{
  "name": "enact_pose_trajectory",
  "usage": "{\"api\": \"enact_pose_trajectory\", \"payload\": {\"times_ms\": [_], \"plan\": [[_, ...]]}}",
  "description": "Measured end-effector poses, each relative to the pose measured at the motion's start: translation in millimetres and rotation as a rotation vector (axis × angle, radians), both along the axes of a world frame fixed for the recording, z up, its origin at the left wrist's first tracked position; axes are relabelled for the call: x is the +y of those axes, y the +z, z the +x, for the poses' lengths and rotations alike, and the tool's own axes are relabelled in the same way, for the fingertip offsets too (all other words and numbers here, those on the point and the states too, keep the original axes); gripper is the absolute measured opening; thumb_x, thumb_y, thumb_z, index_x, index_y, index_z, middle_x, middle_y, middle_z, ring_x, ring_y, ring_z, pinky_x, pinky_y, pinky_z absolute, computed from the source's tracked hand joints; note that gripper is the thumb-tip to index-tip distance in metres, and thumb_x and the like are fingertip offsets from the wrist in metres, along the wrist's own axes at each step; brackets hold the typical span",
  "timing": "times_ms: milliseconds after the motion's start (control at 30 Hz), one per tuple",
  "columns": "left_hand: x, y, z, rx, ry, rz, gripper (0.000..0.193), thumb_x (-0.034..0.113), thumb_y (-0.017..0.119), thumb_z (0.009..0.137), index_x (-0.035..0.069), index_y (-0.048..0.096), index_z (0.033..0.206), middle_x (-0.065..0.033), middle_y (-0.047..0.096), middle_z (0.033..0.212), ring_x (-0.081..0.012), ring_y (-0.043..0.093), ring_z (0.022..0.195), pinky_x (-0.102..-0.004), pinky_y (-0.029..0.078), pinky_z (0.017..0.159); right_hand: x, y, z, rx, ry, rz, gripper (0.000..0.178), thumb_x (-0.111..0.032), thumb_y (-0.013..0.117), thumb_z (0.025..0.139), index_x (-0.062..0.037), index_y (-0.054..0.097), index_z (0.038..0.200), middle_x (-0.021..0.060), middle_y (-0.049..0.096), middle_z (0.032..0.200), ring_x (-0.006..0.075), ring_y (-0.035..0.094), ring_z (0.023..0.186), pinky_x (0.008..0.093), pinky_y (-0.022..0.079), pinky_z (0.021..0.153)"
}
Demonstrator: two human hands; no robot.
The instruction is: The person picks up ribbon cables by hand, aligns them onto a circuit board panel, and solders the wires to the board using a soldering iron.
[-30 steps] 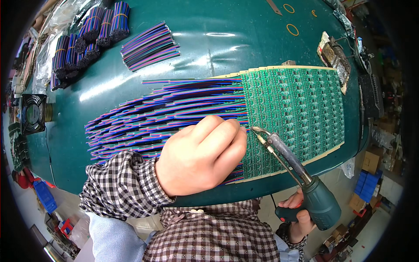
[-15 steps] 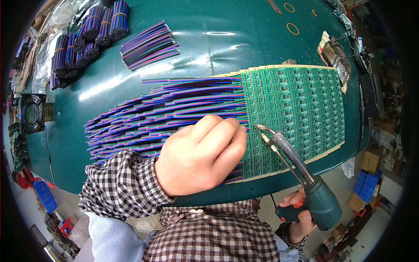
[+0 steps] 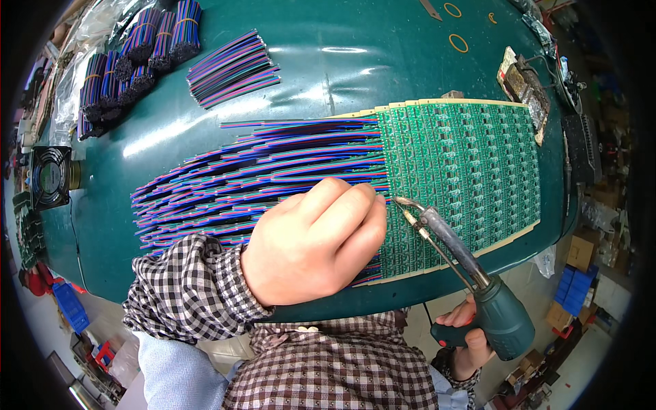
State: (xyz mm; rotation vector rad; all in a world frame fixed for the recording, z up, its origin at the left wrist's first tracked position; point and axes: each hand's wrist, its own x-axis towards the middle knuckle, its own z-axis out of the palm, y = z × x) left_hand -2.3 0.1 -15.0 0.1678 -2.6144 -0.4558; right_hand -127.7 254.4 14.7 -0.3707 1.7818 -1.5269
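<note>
Overlapping green circuit boards (image 3: 471, 178) lie on the green table, with rows of thin multicoloured ribbon wires (image 3: 273, 167) running left from their left edge. My left hand (image 3: 318, 242) rests over the wires, fingers pinched together at the board edge on a ribbon wire whose gripped part they hide. In my right hand (image 3: 468, 335), below the table's near edge, is a green soldering gun (image 3: 504, 318) with a red trigger, fingers wrapped round its handle. Its bent tip and thin feed tube meet at the board edge, just right of my left fingertips.
A loose heap of cut wires (image 3: 234, 68) lies at the back, with several banded wire bundles (image 3: 143, 37) to its left. A small black fan (image 3: 52, 178) stands at the left edge. Far right sits a soiled metal stand (image 3: 526, 85); rubber bands (image 3: 458, 43) lie near it.
The soldering gun's tip has shifted slightly left, closer to my left fingertips and the wire ends. My left hand has stayed almost still.
</note>
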Motion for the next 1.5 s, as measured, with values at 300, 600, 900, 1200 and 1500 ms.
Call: {"api": "enact_pose_trajectory", "payload": {"times_ms": [300,600,900,1200,1500], "plan": [[0.0,-0.5,-0.3,0.006,-0.002,-0.013,0.036,0.008,0.062,0.064,-0.007,0.064,0.097,-0.0132,0.06,0.09,-0.0223,0.059,0.072,-0.029,0.052,0.061,3.1,-1.9,-0.1,0.032,0.029,0.016,0.069,-0.039,0.07,0.082,0.0157,0.044,0.116,0.0123,0.056,0.077,0.0235,0.06,0.07,0.0395,0.059,0.066],[-0.1,-0.6,-0.3,0.008,-0.009,-0.024,0.036,0.008,0.062,0.064,-0.007,0.064,0.096,-0.0136,0.06,0.09,-0.0227,0.059,0.073,-0.0291,0.052,0.062,0.4,-2.8,0.0,0.07,0.008,-0.048,0.065,-0.038,0.068,0.084,0.0153,0.047,0.113,0.0146,0.057,0.084,0.0246,0.062,0.073,0.0375,0.059,0.063],[1.3,-2.6,-1.1,0.025,0.0,-0.037,0.035,0.008,0.062,0.064,-0.008,0.064,0.096,-0.0141,0.06,0.089,-0.023,0.059,0.072,-0.0294,0.052,0.062,5.3,-0.9,-0.1,-0.048,0.0,-0.023,0.064,-0.041,0.071,0.081,0.0126,0.049,0.108,0.0122,0.055,0.08,0.0229,0.061,0.072,0.039,0.059,0.066],[2.3,-2.6,-0.5,0.016,0.002,-0.052,0.034,0.007,0.063,0.065,-0.007,0.064,0.096,-0.0143,0.06,0.09,-0.023,0.06,0.073,-0.0296,0.052,0.062,8.0,-3.5,2.5,-0.06,-0.02,-0.012,0.074,-0.041,0.072,0.08,0.013,0.041,0.12,0.0088,0.055,0.077,0.0216,0.06,0.071,0.0414,0.058,0.069],[3.2,-2.7,-0.8,0.02,0.006,-0.042,0.035,0.006,0.064,0.065,-0.008,0.064,0.096,-0.0142,0.06,0.089,-0.0232,0.06,0.072,-0.0298,0.052,0.062,6.7,-2.7,1.4,-0.079,-0.003,-0.004,0.074,-0.04,0.071,0.08,0.0131,0.04,0.121,0.0093,0.055,0.078,0.0221,0.059,0.07,0.0418,0.058,0.07]]}}
